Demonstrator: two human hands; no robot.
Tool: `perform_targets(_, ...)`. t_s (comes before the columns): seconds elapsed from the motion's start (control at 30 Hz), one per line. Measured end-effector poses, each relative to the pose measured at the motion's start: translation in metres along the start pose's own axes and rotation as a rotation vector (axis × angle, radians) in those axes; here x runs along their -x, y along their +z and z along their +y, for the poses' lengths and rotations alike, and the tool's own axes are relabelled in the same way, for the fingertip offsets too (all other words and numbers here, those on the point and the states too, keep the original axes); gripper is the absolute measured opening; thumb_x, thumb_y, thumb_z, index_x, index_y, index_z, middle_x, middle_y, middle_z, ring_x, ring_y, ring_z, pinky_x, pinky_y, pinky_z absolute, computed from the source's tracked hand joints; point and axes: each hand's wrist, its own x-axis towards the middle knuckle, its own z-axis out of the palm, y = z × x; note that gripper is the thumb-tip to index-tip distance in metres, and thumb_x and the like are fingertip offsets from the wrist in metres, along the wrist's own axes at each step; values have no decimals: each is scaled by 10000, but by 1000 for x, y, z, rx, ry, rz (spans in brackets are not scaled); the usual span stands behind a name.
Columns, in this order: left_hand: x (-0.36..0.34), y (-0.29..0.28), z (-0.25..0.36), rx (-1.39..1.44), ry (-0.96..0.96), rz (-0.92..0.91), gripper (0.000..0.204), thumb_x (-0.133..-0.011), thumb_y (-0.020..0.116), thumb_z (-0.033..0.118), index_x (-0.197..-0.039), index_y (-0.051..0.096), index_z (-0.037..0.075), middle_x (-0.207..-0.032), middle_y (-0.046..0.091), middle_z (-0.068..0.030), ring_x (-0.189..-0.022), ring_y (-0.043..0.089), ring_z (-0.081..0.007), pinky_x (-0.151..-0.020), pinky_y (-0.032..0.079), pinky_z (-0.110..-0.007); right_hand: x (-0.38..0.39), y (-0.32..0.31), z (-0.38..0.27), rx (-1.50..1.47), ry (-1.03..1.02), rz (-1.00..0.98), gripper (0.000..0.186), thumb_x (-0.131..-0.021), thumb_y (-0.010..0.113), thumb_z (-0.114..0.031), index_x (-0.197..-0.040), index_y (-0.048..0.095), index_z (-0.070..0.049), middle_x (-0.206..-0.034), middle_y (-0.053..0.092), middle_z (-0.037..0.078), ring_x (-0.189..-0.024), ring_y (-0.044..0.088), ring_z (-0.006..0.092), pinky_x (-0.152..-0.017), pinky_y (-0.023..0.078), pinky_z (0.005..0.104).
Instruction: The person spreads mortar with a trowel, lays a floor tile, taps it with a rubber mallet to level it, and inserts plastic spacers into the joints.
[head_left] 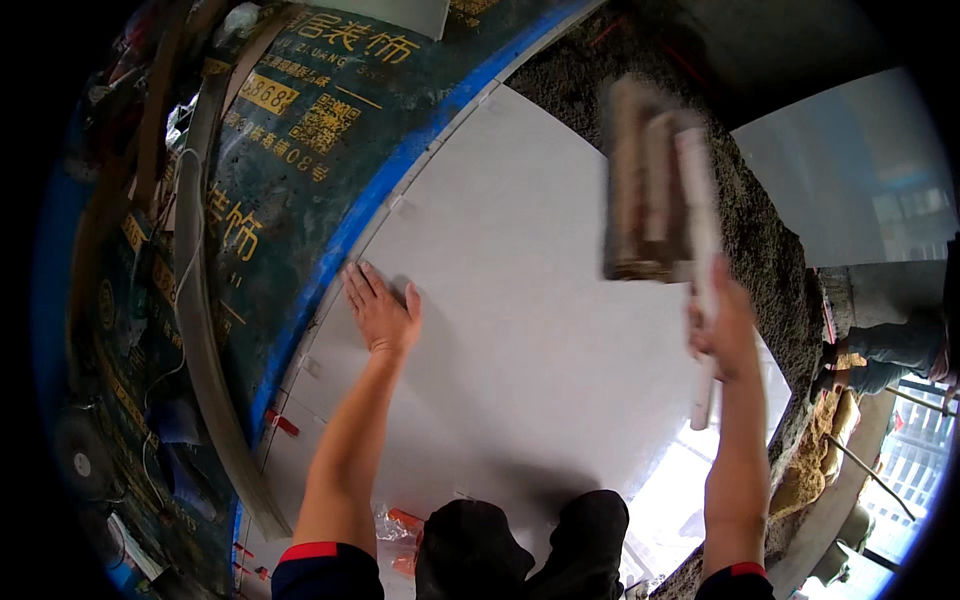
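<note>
My left hand [380,312] lies flat, fingers spread, on a large pale grey floor tile [520,330], near its left edge. My right hand [725,325] grips the white handle of a mallet [650,185], raised above the tile's right side. The mallet's brown head is blurred. My knees in dark trousers [520,545] rest at the tile's near edge.
A dark green protective sheet with yellow print and a blue border [300,150] covers the floor to the left. Rough grey mortar [770,250] borders the tile on the right. A red spacer [283,423] sits at the left joint. Another person [890,350] crouches at the right.
</note>
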Motion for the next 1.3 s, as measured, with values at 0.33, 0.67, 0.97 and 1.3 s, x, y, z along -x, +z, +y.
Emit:
perform_targets(0.33, 1, -5, 36, 68, 50, -10, 851, -913, 526, 465, -1456, 267, -138, -1523, 242, -328, -1456, 175, -446, -1197, 148, -498, -135, 101, 148, 374, -71, 80, 586, -990, 412, -591, -910, 542, -24, -654, 521, 54, -443, 499, 162, -388, 415, 320)
perform_targets(0.67, -2, -3, 2, -32, 19, 14, 846, -921, 515, 474, -1458, 264, -129, -1526, 240, -317, -1447, 192, -446, -1188, 177, -507, -1, -6, -16, -124, -423, 177, 509, -1010, 408, -563, -843, 504, -92, -596, 436, -31, -430, 379, 49, -385, 311, 221)
perform_targets(0.97, 6, -2, 17, 48, 23, -30, 853, -921, 521, 474, -1470, 246, -118, -1534, 222, -311, -1456, 171, -443, -1191, 168, -505, -145, 107, 48, 195, 192, -283, 659, -996, 423, -559, -1162, 517, 72, -891, 645, 172, -674, 640, 259, -559, 513, 423)
perform_targets(1.3, -3, -7, 13, -2, -10, -28, 864, -904, 539, 482, -1462, 267, -120, -1525, 245, -310, -1451, 192, -437, -1192, 172, -488, -49, 27, 20, -204, -382, 361, 525, -1011, 416, -551, -907, 558, -56, -623, 484, 28, -484, 459, 107, -438, 373, 254)
